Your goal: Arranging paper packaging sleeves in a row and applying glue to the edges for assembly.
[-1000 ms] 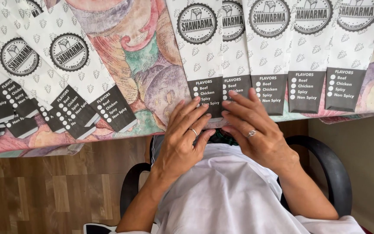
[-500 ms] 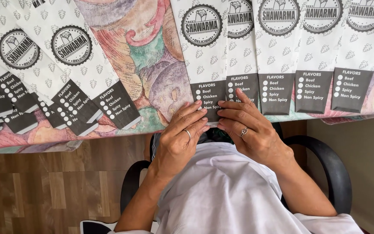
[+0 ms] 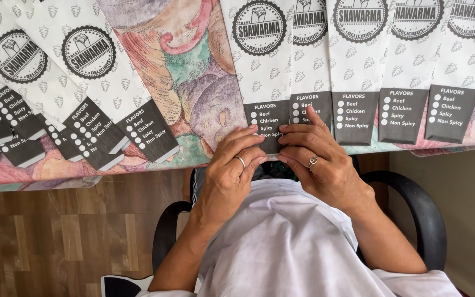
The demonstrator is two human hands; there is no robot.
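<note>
Several white paper sleeves with round black emblems and dark grey lower ends lie in a row on a table with a colourful patterned cloth (image 3: 193, 71). My left hand (image 3: 232, 170) and my right hand (image 3: 317, 159) meet at the table's near edge. Both pinch the dark lower end of one paper sleeve (image 3: 262, 71), fingertips facing each other over the sleeve's bottom edge. Each hand wears a ring. The sleeve's very bottom edge is hidden under my fingers.
More paper sleeves (image 3: 402, 66) lie to the right in an overlapping row, and a fanned group of sleeves (image 3: 72, 82) lies at the left. A black chair armrest (image 3: 419, 214) curves by my right arm. Wooden floor (image 3: 56, 236) shows below the table.
Both hands have slid a little further onto the sleeve's dark end and drawn closer together, fingertips now nearly touching. The view has shifted slightly.
</note>
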